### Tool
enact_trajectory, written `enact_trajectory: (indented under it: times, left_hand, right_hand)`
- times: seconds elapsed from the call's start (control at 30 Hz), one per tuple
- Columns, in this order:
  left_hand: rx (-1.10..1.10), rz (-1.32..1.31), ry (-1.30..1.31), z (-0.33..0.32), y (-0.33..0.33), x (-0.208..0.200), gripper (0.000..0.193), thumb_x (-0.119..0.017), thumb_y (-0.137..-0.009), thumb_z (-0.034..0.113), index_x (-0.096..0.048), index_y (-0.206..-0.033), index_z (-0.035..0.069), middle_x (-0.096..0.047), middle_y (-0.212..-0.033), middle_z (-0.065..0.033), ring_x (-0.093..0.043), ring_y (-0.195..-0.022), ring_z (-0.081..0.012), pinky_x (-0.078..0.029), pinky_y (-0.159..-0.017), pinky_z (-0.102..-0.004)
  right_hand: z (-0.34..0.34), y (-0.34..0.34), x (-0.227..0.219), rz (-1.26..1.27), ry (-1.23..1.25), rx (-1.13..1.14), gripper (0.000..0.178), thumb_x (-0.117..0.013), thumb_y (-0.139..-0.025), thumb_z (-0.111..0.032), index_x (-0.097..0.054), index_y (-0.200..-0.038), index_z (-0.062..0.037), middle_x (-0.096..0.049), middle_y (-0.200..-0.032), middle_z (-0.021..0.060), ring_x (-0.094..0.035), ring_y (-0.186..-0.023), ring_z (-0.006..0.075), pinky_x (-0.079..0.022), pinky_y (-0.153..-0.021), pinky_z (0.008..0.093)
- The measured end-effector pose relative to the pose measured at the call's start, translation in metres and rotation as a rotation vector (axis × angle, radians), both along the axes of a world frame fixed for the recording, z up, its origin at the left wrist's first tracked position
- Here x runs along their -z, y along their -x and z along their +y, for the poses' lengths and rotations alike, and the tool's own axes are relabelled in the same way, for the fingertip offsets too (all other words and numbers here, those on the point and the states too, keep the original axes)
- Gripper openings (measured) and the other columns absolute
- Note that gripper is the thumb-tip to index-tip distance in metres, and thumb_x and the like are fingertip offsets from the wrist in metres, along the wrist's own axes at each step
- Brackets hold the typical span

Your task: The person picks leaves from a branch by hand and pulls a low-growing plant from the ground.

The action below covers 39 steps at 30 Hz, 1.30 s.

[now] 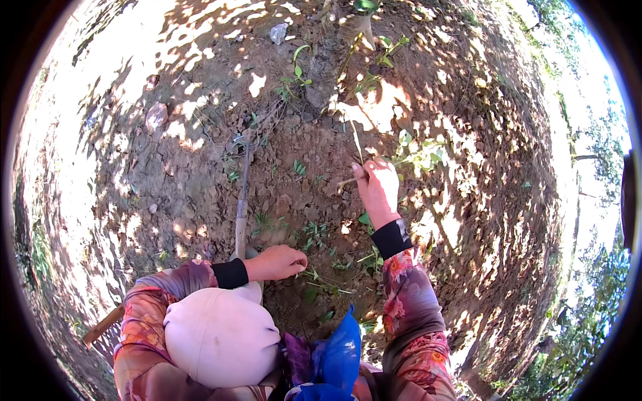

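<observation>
My right hand (379, 190) is closed round a weed stem (347, 181). One brown end sticks out to the left of the fingers, and green leaves (426, 155) spread on the other side. A thin pale stalk (354, 134) rises from beside the same fingers toward the far soil. My left hand (277, 262) is low over the ground near my knee, fingers curled together; whatever they may pinch is too small to make out. Just beyond its wrist lies a long thin tool (241, 226) with a wooden handle and a slim metal shaft pointing away.
Dry, crumbly soil (194, 174) bears patches of sun and shade. Small green weeds (314, 235) grow between the hands. A tree trunk base (364, 30) stands at the far side. My pale-covered knee (221, 337) and a blue cloth or plastic piece (341, 351) are close to me.
</observation>
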<state>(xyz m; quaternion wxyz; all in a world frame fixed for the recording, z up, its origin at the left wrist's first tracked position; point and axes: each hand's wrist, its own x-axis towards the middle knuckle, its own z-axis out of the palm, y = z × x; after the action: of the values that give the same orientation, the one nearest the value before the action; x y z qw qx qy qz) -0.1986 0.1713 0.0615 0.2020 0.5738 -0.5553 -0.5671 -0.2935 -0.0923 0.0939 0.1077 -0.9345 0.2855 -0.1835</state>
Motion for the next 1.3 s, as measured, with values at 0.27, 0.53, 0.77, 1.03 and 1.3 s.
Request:
enact_trajectory:
  times: [0.27,0.53,0.77,1.03,1.3]
  left_hand:
    - [-0.521,-0.210,0.100,-0.005,-0.048,-0.021,0.014,-0.059,-0.084,0.016,-0.060,-0.092,0.005,-0.062,-0.079,-0.0110,-0.061,-0.076,-0.0303,-0.048,-0.067,-0.0401]
    - [-0.776,-0.669,0.054,0.041,-0.068,0.010,0.050,-0.071,-0.074,0.026,-0.043,-0.108,0.004,-0.057,-0.093,-0.0148,-0.058,-0.085,-0.0334,-0.047,-0.075,-0.0415]
    - [-0.875,-0.309,-0.132,0.053,-0.078,0.039,0.030,-0.066,-0.075,0.020,-0.058,-0.092,-0.003,-0.062,-0.084,-0.0155,-0.060,-0.079,-0.0273,-0.047,-0.073,-0.0391]
    - [-0.758,-0.429,-0.172,0.050,-0.072,-0.003,0.038,-0.064,-0.081,0.024,-0.053,-0.106,-0.002,-0.062,-0.088,-0.0146,-0.061,-0.080,-0.0251,-0.048,-0.073,-0.0368]
    - [-0.382,-0.597,0.441,-0.055,-0.097,-0.085,0.030,-0.058,-0.086,0.018,-0.052,-0.109,0.001,-0.060,-0.093,-0.0162,-0.059,-0.087,-0.0334,-0.048,-0.076,-0.0415]
  right_hand:
    - [0.082,0.148,-0.063,0.358,-0.180,-0.085,0.018,-0.068,-0.073,-0.014,-0.052,-0.069,-0.0045,-0.049,-0.078,0.0100,-0.049,-0.082,0.0306,-0.043,-0.076,0.0411]
    - [0.110,0.307,-0.105,0.648,-0.466,0.164,0.046,-0.064,-0.072,-0.007,-0.053,-0.116,-0.0083,-0.058,-0.105,0.0146,-0.060,-0.086,0.0340,-0.047,-0.072,0.0431]
    - [0.111,0.336,-0.122,0.624,-0.452,0.192,0.035,-0.069,-0.074,-0.016,-0.059,-0.106,-0.0072,-0.060,-0.085,0.0142,-0.060,-0.080,0.0352,-0.048,-0.068,0.0446]
    - [0.112,0.335,-0.126,0.434,-0.519,0.168,0.032,-0.066,-0.076,-0.016,-0.059,-0.106,-0.0065,-0.061,-0.089,0.0153,-0.060,-0.084,0.0363,-0.049,-0.071,0.0454]
    - [0.105,0.318,-0.133,0.388,-0.538,0.166,0.031,-0.066,-0.077,-0.017,-0.060,-0.106,-0.0062,-0.063,-0.088,0.0154,-0.061,-0.085,0.0354,-0.049,-0.072,0.0448]
